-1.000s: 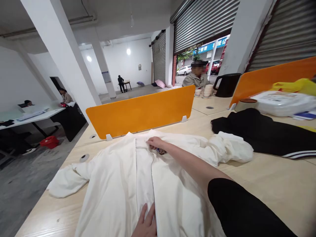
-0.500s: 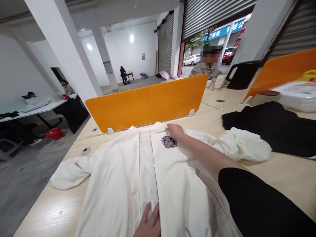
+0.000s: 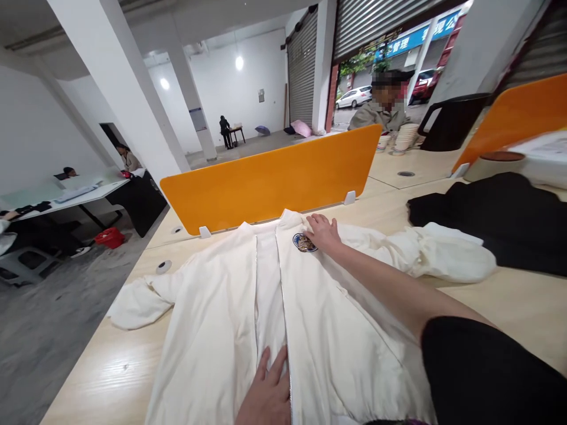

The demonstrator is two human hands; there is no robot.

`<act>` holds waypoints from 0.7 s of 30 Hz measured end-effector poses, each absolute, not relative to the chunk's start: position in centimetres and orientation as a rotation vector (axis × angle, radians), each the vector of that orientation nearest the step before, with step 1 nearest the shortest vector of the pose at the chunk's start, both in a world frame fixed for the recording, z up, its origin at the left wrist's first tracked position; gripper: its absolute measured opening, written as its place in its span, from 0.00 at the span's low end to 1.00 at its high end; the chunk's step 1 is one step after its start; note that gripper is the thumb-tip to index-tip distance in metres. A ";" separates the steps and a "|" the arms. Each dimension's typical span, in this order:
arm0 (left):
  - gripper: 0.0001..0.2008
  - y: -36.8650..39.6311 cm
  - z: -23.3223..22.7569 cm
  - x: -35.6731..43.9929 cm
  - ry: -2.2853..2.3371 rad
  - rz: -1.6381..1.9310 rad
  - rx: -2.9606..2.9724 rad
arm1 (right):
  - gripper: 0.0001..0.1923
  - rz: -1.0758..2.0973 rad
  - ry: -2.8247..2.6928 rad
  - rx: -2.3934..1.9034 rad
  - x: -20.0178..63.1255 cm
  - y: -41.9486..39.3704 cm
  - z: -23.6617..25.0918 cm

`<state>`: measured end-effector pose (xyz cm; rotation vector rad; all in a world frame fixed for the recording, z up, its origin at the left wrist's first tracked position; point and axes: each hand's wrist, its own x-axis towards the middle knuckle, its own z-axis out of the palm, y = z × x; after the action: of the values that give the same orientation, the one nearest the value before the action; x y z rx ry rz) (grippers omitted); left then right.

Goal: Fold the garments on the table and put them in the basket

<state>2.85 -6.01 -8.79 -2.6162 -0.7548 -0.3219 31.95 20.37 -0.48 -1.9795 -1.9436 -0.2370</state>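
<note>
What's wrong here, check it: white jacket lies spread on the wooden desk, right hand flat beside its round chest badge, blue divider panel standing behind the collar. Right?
Wrong in one respect: the divider panel is orange, not blue, as the head view shows. The rest holds: the white jacket lies spread on the wooden desk, right hand flat beside its round badge.

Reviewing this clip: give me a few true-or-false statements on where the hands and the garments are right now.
1. The right hand lies flat on the white jacket beside its round badge. True.
2. The left hand is lifted clear of the jacket. False: it presses on the front near the zip.
3. The black garment lies on top of the white jacket. False: it lies to the right on the table.
4. An orange divider stands behind the jacket's collar. True.
</note>
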 end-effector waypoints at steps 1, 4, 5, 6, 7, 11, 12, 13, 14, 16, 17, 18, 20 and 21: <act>0.23 -6.1 -8.4 2.8 -0.761 -0.277 -2.657 | 0.23 -0.250 -1.981 -1.945 32.5 18.3 -0.9; 0.29 -6.7 -6.6 2.8 -0.809 -0.140 -2.779 | 0.23 -0.220 -2.049 -1.971 35.2 12.1 -2.7; 0.31 -7.0 -5.7 2.9 -0.844 -0.109 -2.818 | 0.23 -0.192 -2.062 -2.004 36.2 10.5 -3.3; 0.32 -7.3 -4.9 3.1 -0.876 -0.083 -2.860 | 0.22 -0.167 -2.070 -2.032 37.4 9.3 -3.9; 0.34 -7.6 -4.0 3.3 -0.899 -0.064 -2.906 | 0.22 -0.151 -2.077 -2.045 38.6 8.6 -4.4; 0.38 -8.6 -2.0 5.7 -0.927 -0.036 -3.055 | 0.24 -0.122 -2.154 -1.988 42.2 9.6 -4.9; 0.39 -8.7 -2.0 6.5 -0.933 -0.043 -3.073 | 0.25 -0.109 -2.176 -1.984 42.6 10.4 -4.7; 0.39 -8.8 -2.0 7.4 -0.948 -0.054 -3.082 | 0.25 -0.092 -2.192 -1.989 42.8 11.0 -4.4; 0.40 -8.9 -2.1 8.2 -0.966 -0.067 -3.088 | 0.25 -0.076 -2.200 -2.003 42.7 11.5 -3.9; 0.40 -9.0 -2.1 9.3 -1.010 -0.083 -3.093 | 0.24 -0.067 -2.208 -2.040 42.0 11.7 -2.8; 0.39 -9.1 -1.9 9.4 -1.028 -0.081 -3.097 | 0.24 -0.077 -2.208 -2.058 41.5 11.4 -2.1; 0.38 -9.3 -1.7 9.3 -1.037 -0.074 -3.104 | 0.22 -0.092 -2.208 -2.070 41.0 10.9 -1.5; 0.36 -9.9 -1.1 8.0 -1.054 -0.085 -3.101 | 0.20 -0.125 -2.221 -2.061 39.9 8.9 -0.3; 0.35 -10.4 -0.7 6.9 -1.066 -0.110 -3.087 | 0.19 -0.103 -2.227 -2.012 39.4 7.4 0.1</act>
<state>6.91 -10.37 -0.71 -3.0875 -1.0659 -0.1100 39.38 7.43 0.14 -2.0119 -2.2267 -0.1026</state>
